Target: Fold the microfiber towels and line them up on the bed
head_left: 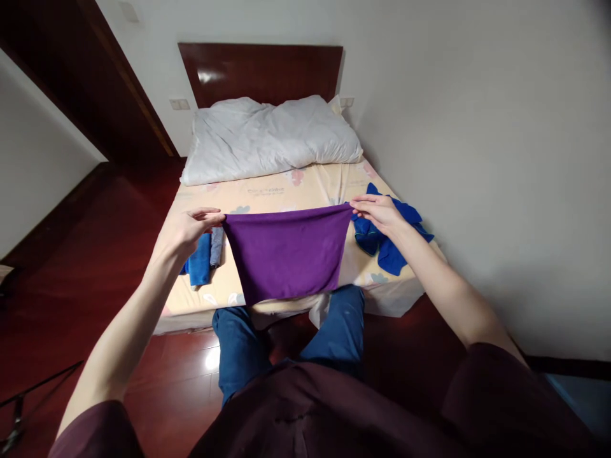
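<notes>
A purple cloth (290, 251), perhaps a small towel, hangs stretched between my hands above the near end of the bed. My left hand (193, 230) pinches its upper left corner. At the upper right corner, my right hand (377, 211) grips the cloth between thumb and fingers. Beneath my left hand lie a rolled or folded blue cloth (200, 261) and a narrow grey one (216, 247) side by side. Several crumpled blue cloths (394, 254) form a loose pile under and beyond my right hand.
The bed's patterned yellow sheet (267, 194) stretches to a white quilt or pillow (272, 137) against the dark wooden headboard (262, 70). A white wall (477, 159) runs along the right. Dark red floor (176, 381) shows on the left, with a thin black stand (19, 410) at the lower left.
</notes>
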Demonstrator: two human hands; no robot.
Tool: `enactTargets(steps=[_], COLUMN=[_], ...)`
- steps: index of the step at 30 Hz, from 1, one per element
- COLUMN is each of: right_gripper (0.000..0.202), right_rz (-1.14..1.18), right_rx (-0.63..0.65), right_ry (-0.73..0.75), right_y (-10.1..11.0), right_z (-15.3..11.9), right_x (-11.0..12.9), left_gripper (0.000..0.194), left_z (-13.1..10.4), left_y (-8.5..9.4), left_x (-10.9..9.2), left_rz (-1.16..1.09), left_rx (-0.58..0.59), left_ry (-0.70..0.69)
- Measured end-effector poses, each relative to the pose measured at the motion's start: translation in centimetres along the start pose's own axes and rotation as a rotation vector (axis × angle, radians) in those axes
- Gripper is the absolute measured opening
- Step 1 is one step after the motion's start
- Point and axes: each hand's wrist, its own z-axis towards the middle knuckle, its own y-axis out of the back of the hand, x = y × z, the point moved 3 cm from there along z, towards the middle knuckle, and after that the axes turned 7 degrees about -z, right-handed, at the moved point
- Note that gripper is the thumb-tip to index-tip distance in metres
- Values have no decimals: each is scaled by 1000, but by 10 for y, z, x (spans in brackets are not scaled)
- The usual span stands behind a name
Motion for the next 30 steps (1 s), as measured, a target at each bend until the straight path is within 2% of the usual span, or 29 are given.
enactTargets(steps=[4,8,11,14,16,18,20,23,25,27,30], right_gripper=[34,35,36,38,40,41,41,43,45,46,45], right_rz=[-10,13,24,5,-15,-37,-64,-91,-125,-170,-209], right_rx=[-58,-147,-172,-168,-154,-119,-63,-16,-20,24,59], right_ry=[9,198,337,400,403,371,284,64,-83,-167,-195], right_y=[-27,-45,-45,-38,-35,-38,-47,-65,-75,-82,-85], right_z=[58,102,110,101,86,64,34,-16,-46,-67,-78], right_x=[-9,-2,1,-15,-45,-89,-144,-231,-278,-311,-334], left_gripper=[42,49,53,57,58,52,47,38,35,38,43], left_z=[49,94,102,84,59,26,-12,-70,-101,-121,-125], left_y=[-22,-31,-28,-20,-15,-11,-11,-17,-22,-25,-27], left_x=[8,3,-1,12,39,81,136,225,272,303,320], left_rz=[-34,-63,-68,20,100,168,231,340,358,348,335], left_rx=[6,-47,-77,-114,-153,-210,-214,-154,-90,-74,-84], left_ry=[3,-155,-322,-363,-332,-273,-172,46,176,261,294])
